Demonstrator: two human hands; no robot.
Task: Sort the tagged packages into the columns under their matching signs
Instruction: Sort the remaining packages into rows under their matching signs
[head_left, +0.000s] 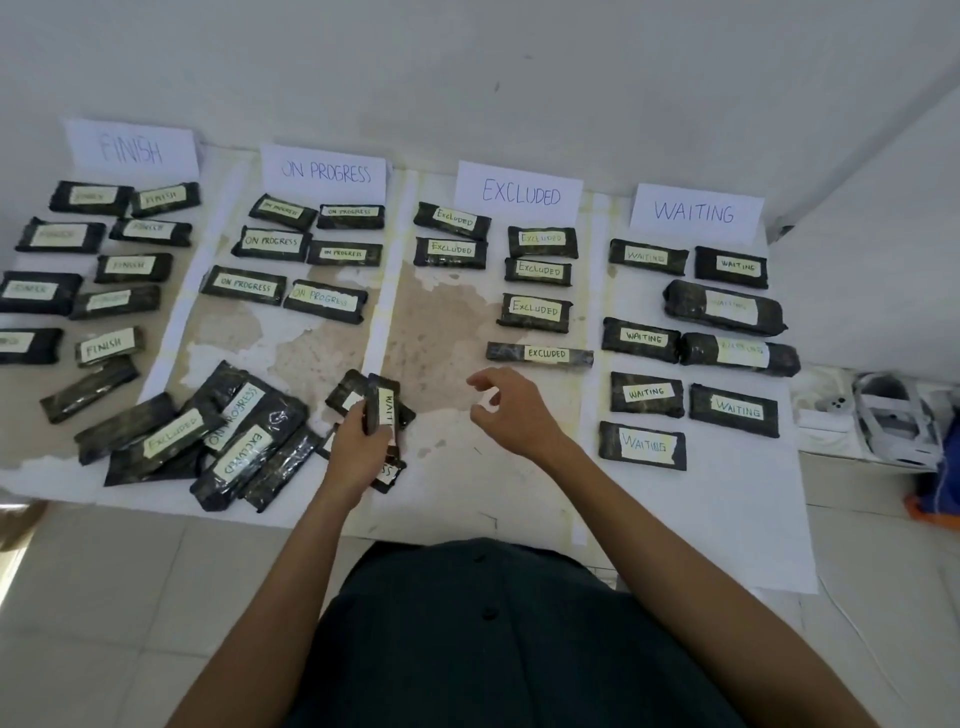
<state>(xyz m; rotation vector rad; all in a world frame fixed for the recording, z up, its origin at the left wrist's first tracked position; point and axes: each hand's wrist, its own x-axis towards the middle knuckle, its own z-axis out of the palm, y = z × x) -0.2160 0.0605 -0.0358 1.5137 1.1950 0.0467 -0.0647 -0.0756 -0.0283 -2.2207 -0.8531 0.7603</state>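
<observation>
Head cam: I see L hand (358, 452) clamped on 1 WAITING-tagged pkg (383, 410), held on end above the unsorted pile (228, 436), low in the ON PROGRESS sign (324, 172) col. R hand (511, 410) holds nothing, fingers loosely curled, hovering just below the last EXCLUDED pkg (540, 354). WAITING sign (693, 212) col is far R, 8 pkgs under it.

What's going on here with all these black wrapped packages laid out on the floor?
A person is sorting black wrapped packages with paper tags into columns under four white paper signs. The left hand grips a package whose tag begins WAIT over the unsorted pile; the right hand hovers empty beside it. Most packages already lie under their signs.
</observation>
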